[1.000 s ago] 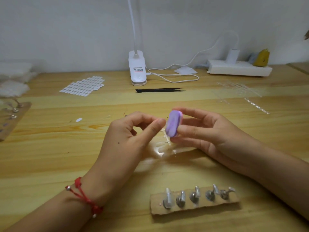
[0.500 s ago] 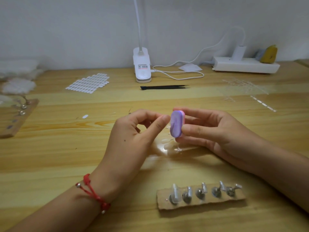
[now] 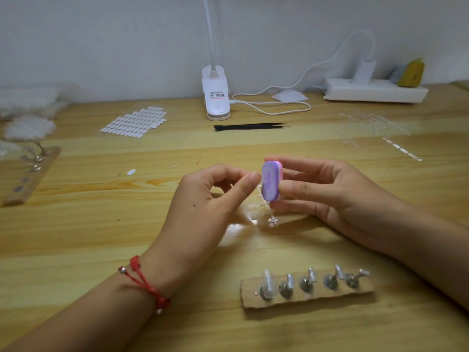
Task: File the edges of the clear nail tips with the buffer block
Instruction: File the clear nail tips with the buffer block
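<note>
My right hand grips a small purple and pink buffer block upright between thumb and fingers, above the middle of the wooden table. My left hand pinches something tiny between thumb and forefinger right against the block's purple face; the piece itself is too small and clear to make out. A clear plastic strip of nail tips hangs and lies just below the block, between both hands.
A cardboard strip with metal nail stands lies near the front edge. Black tweezers, a white clip lamp, a sheet of white stickers, a power strip and clear sprues sit farther back. Another cardboard stand is at left.
Both hands stay together in the same grip; the buffer block has shifted slightly against the left fingertips. The head camera has tilted, so everything sits a little differently in view.
</note>
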The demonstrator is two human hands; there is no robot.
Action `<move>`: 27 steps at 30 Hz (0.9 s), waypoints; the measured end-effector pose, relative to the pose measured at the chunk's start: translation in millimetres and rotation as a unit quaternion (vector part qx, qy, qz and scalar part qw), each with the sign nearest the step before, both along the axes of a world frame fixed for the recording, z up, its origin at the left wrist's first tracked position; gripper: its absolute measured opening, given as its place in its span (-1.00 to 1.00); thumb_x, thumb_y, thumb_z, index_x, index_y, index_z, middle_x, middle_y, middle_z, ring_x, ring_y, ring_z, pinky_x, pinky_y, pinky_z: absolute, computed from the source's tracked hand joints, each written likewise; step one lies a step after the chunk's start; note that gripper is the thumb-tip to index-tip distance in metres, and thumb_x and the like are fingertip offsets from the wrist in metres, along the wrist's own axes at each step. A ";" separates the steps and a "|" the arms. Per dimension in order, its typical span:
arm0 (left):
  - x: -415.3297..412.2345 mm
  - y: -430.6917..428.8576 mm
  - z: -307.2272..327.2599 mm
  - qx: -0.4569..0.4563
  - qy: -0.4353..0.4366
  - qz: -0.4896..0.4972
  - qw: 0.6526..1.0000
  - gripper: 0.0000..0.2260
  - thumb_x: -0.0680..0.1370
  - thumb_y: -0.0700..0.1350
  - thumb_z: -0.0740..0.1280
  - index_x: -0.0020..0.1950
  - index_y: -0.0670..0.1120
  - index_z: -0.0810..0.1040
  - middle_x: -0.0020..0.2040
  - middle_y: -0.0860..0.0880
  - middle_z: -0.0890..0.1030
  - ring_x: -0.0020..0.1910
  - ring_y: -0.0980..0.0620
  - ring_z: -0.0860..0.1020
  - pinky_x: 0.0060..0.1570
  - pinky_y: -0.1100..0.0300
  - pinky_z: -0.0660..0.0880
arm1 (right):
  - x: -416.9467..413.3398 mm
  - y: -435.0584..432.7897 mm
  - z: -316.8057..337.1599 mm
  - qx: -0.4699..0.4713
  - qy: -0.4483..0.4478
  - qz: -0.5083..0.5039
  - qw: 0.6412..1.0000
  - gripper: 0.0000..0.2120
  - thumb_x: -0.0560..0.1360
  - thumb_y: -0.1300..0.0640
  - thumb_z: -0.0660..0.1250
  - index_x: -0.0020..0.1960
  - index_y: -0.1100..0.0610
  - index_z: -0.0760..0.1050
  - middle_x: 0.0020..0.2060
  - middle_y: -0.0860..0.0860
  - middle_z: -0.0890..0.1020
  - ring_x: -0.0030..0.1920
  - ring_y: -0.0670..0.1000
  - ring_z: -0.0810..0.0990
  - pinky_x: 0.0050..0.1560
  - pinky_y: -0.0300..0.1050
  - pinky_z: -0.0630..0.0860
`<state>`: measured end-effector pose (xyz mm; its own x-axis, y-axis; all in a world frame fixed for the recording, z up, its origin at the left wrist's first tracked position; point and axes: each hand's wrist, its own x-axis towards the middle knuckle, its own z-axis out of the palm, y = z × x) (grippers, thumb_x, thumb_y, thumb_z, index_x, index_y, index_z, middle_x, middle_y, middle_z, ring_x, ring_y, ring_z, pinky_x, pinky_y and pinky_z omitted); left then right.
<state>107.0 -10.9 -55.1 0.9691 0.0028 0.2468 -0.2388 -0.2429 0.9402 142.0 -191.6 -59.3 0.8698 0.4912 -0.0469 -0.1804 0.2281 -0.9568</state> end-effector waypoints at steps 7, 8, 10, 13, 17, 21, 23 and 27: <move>3.1 3.0 -5.0 0.008 -0.011 0.029 0.999 -0.87 0.45 0.00 0.39 -0.22 -0.03 0.65 -0.43 0.16 0.45 -0.56 0.25 0.36 -0.49 0.52 0.27 | 0.6 -1.0 0.4 0.026 0.019 -0.022 0.999 -0.66 0.34 0.30 0.39 0.10 0.19 0.65 -0.04 0.14 0.71 -0.04 0.02 0.70 -0.11 -0.21 0.62; 4.0 4.1 -5.5 0.016 -0.019 0.045 0.999 -0.88 0.45 0.03 0.39 -0.22 0.01 0.64 -0.46 0.21 0.46 -0.53 0.26 0.37 -0.47 0.51 0.27 | 0.7 -0.8 0.4 0.023 0.019 -0.020 0.999 -0.66 0.33 0.30 0.39 0.10 0.19 0.65 -0.05 0.14 0.71 -0.05 0.02 0.70 -0.11 -0.21 0.62; 5.1 5.5 -6.2 0.024 -0.031 0.062 0.997 -0.88 0.44 0.06 0.39 -0.23 0.04 0.64 -0.48 0.25 0.46 -0.49 0.27 0.38 -0.44 0.49 0.27 | -0.2 0.4 -0.2 0.007 0.010 -0.004 1.000 -0.65 0.33 0.30 0.39 0.11 0.18 0.65 -0.05 0.14 0.71 -0.06 0.02 0.70 -0.11 -0.20 0.61; 4.0 2.6 -5.4 0.028 -0.025 0.035 0.999 -0.86 0.41 0.04 0.39 -0.23 -0.01 0.64 -0.36 0.11 0.51 -0.52 0.25 0.38 -0.46 0.51 0.29 | 0.4 0.4 -0.3 0.006 0.006 -0.006 1.000 -0.65 0.32 0.29 0.40 0.11 0.17 0.65 -0.02 0.15 0.71 -0.04 0.03 0.70 -0.11 -0.21 0.61; 2.4 -0.3 -3.3 0.021 -0.022 0.012 0.999 -0.86 0.41 0.01 0.39 -0.23 -0.05 0.64 -0.30 -0.01 0.53 -0.54 0.26 0.42 -0.49 0.52 0.33 | 0.9 -0.8 -0.6 0.019 0.012 -0.020 1.000 -0.64 0.33 0.29 0.39 0.12 0.19 0.63 -0.03 0.15 0.71 -0.04 0.02 0.70 -0.12 -0.21 0.61; 4.9 2.7 -7.6 0.058 -0.048 0.039 0.996 -0.85 0.41 0.08 0.36 -0.24 0.02 0.63 -0.36 0.17 0.54 -0.41 0.29 0.43 -0.36 0.51 0.33 | -1.1 2.6 -1.0 -0.008 -0.009 -0.007 1.000 -0.62 0.35 0.30 0.37 0.17 0.19 0.59 0.00 0.15 0.71 -0.02 0.03 0.70 -0.10 -0.20 0.61; 4.0 0.6 -7.7 0.050 -0.035 0.020 0.998 -0.89 0.42 0.01 0.39 -0.25 0.00 0.62 -0.38 0.16 0.50 -0.47 0.28 0.40 -0.43 0.53 0.32 | 0.4 1.5 -0.2 0.015 0.006 -0.029 0.999 -0.64 0.34 0.30 0.37 0.14 0.19 0.61 -0.02 0.16 0.71 -0.03 0.03 0.70 -0.11 -0.22 0.61; 5.8 3.3 -7.2 0.055 -0.050 0.040 0.996 -0.84 0.40 0.08 0.36 -0.23 0.02 0.63 -0.35 0.16 0.55 -0.42 0.29 0.44 -0.35 0.52 0.33 | -0.9 2.4 -1.4 -0.002 -0.010 -0.014 1.000 -0.64 0.33 0.29 0.39 0.12 0.15 0.62 -0.04 0.14 0.71 -0.05 0.03 0.70 -0.11 -0.20 0.61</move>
<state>112.8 -7.6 -62.3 0.9373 0.0462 0.3455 -0.3061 -0.3647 0.8794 141.1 -189.2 -60.7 0.8842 0.4661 -0.0318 -0.1550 0.2284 -0.9611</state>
